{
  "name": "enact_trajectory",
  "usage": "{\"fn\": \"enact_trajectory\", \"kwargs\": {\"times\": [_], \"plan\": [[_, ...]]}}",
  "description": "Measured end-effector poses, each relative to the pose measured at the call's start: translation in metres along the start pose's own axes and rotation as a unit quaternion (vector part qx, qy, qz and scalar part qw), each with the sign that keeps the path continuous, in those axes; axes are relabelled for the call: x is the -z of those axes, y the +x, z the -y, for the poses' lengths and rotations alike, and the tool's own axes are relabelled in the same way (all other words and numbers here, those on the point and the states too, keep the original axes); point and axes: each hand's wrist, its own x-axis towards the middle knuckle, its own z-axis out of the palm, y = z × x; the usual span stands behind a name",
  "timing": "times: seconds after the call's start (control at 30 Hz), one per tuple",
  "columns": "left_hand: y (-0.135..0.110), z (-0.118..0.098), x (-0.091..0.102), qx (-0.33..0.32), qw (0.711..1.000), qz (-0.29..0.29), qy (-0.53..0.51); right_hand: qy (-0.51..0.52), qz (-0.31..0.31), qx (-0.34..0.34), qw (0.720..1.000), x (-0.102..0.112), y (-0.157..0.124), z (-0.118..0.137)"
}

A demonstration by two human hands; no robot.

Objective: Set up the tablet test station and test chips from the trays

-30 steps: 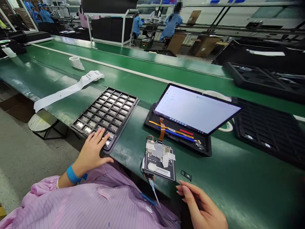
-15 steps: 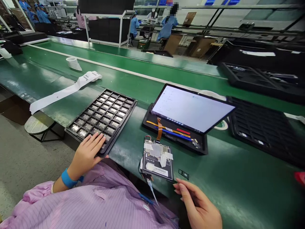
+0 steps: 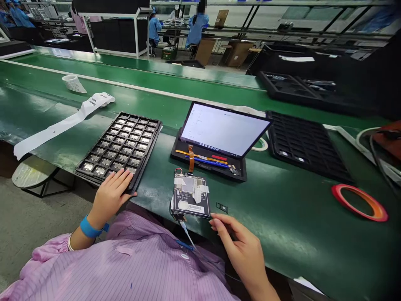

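My left hand (image 3: 114, 190) lies with outstretched fingers over the near edge of a black compartment tray (image 3: 149, 156), which holds rows of small metallic parts. At the near right corner of a bare circuit board assembly (image 3: 191, 196), my right hand (image 3: 239, 242) has its thumb and index finger pinched together; anything between them is too small to make out. An orange ribbon cable (image 3: 191, 159) links the board to a lit tablet screen (image 3: 224, 129) propped on a black tray (image 3: 241, 171). A white cable (image 3: 185, 229) plugs into the board's near edge. Beside it lies a small black card holder (image 3: 222, 207).
To the right are a red tape roll (image 3: 336, 192) and a dark compartment tray (image 3: 310, 146). A white paper strip (image 3: 67, 122) stretches across the left of the green bench (image 3: 282, 225). A stool (image 3: 33, 173) stands beyond the bench edge. People in blue work in the background.
The camera view has turned right, bringing the whole red tape roll into sight. My left hand stays on the tray and my right hand stays at the board's corner.
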Motion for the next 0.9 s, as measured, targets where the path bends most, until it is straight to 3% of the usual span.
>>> {"fn": "enact_trajectory", "kwargs": {"times": [0.1,0.23,0.3,0.33,0.37,0.43,0.57,0.63,0.73,0.83,0.9], "plan": [[0.0,-0.004,-0.001,-0.007,1.0,0.013,0.003,-0.017,0.061,0.04,0.997,0.005,0.009,0.024],[-0.001,0.011,0.013,-0.031,0.999,0.029,-0.02,0.04,0.231,0.043,0.971,-0.011,0.028,0.072],[-0.001,0.035,0.025,0.047,0.998,-0.01,-0.031,0.102,0.287,0.007,0.952,-0.035,0.042,0.094],[-0.001,0.05,0.03,0.122,0.991,-0.042,-0.027,0.134,0.299,-0.017,0.945,-0.051,0.05,0.102],[0.0,0.067,0.033,0.211,0.975,-0.062,-0.013,0.16,0.304,-0.044,0.938,-0.069,0.059,0.109],[0.002,0.1,0.035,0.337,0.94,-0.039,0.036,0.187,0.306,-0.097,0.928,-0.105,0.075,0.119],[0.005,0.14,0.024,0.369,0.927,0.053,0.046,0.218,0.298,-0.174,0.913,-0.151,0.092,0.132],[0.007,0.145,0.02,0.372,0.926,0.046,0.032,0.291,0.281,-0.217,0.888,-0.157,0.092,0.139],[0.009,0.145,0.023,0.388,0.921,0.04,-0.017,0.438,0.208,-0.312,0.817,-0.153,0.09,0.148],[0.009,0.146,0.031,0.429,0.897,0.031,-0.1,0.531,0.152,-0.377,0.743,-0.145,0.094,0.148],[0.009,0.145,0.036,0.456,0.87,-0.007,-0.188,0.552,0.154,-0.398,0.716,-0.142,0.098,0.145]]}}
